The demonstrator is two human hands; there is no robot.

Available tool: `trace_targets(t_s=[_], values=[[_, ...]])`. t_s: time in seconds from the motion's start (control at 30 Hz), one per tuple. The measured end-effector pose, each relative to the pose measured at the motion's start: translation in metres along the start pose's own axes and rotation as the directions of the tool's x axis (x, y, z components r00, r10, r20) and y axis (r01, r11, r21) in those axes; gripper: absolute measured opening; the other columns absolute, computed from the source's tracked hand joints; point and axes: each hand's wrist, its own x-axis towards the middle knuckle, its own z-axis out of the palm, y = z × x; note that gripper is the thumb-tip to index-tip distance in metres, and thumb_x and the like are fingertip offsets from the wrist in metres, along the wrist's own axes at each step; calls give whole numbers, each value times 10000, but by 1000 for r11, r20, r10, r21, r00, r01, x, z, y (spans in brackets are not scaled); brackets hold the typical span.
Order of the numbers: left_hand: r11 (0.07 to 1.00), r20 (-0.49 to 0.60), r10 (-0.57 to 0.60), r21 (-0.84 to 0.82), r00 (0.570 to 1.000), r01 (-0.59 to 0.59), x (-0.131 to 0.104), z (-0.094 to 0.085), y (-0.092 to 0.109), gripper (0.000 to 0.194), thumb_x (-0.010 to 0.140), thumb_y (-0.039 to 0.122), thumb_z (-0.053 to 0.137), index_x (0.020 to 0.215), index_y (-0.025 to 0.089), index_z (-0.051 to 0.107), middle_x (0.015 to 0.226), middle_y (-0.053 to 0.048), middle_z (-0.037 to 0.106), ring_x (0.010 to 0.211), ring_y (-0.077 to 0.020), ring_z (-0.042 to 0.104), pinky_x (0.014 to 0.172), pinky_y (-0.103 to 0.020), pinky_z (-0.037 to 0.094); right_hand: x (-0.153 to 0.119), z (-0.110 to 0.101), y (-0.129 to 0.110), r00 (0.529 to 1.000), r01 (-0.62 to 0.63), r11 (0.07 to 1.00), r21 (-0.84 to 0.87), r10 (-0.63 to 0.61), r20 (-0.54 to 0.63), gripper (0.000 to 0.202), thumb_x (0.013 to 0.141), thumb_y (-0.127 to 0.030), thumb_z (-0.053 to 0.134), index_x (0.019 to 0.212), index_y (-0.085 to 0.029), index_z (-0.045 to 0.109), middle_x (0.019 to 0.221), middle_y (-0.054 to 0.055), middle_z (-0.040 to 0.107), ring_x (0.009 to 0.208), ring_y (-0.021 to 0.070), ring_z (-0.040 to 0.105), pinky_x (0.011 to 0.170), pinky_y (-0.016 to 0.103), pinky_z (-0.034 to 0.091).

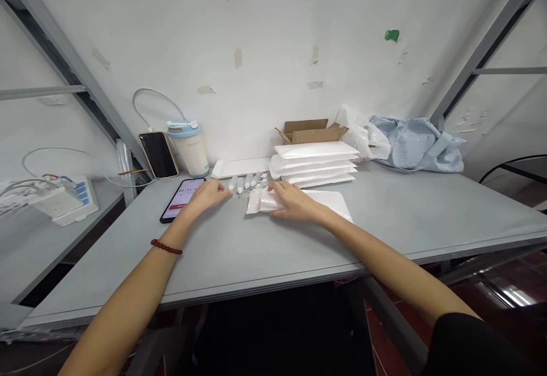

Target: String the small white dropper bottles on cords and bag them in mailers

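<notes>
My left hand (209, 195) reaches over the table's left part, its fingers stretched out and thumb and fingertips slightly apart. Its fingertips are right beside several small white tubes (240, 184), which lie in a loose group; I cannot tell whether they touch the nearest one. My right hand (296, 202) is closed over a white padded envelope (335, 200) lying flat on the table, thumb on the near side and fingers on top. The envelope's left end bulges and looks crinkled; what makes the bulge cannot be made out. Part of it is hidden under the hand.
A stack of white padded envelopes (316, 162) stands behind my right hand, before an open cardboard box (314, 132). A phone with a timer (182, 196) lies by my left wrist. Behind are another phone (159, 155), a cup (190, 149), a plastic bag (363, 137) and blue cloth (416, 145).
</notes>
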Motion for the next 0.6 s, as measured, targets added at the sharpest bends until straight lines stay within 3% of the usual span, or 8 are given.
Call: trace_targets(t_s=[0.1,0.2,0.3,0.47,0.53,0.6], values=[[986,-6,-8,165,1000,9,-1,6,4,235,719,356,518,573,186,589,557,-46,553,611,-206,537,524,-267,296,1,2,2,1000,2,1000,-5,-2,-3,480,730,-306,612,1150,-160,433,1183,140,516,1103,288,465,896,424,369],[978,-43,-27,208,999,35,-2,5,5,171,698,240,480,583,186,595,600,-69,594,643,-215,554,536,-266,304,2,3,3,1000,5,1000,-5,-5,-2,477,728,-313,612,1145,-164,434,1178,138,519,1101,292,466,897,430,367],[978,-61,-14,208,998,27,-3,3,3,174,664,202,473,505,192,542,517,-59,536,587,-206,526,522,-269,281,2,3,3,1000,12,1000,1,-12,-8,473,726,-310,610,1143,-173,434,1176,136,520,1099,295,467,893,440,369],[995,-160,-22,93,987,38,-2,-8,-1,219,666,212,491,449,198,459,466,-32,460,524,-173,456,504,-272,258,2,3,3,1000,16,1000,12,-15,-18,476,719,-313,616,1140,-179,437,1167,135,522,1093,295,472,897,454,371],[1000,-211,-24,-24,977,19,-5,-19,1,203,695,242,492,499,191,496,498,-27,481,534,-164,454,509,-265,278,2,3,4,1000,14,1000,14,-14,-22,480,717,-315,617,1142,-179,438,1165,134,522,1096,297,471,897,458,373],[982,-191,-11,-189,981,-25,-11,-32,6,198,732,311,487,600,182,559,562,-19,525,546,-150,464,524,-251,323,2,3,4,1000,13,1000,12,-13,-21,482,718,-311,616,1147,-179,439,1167,137,521,1097,301,471,896,463,374]])
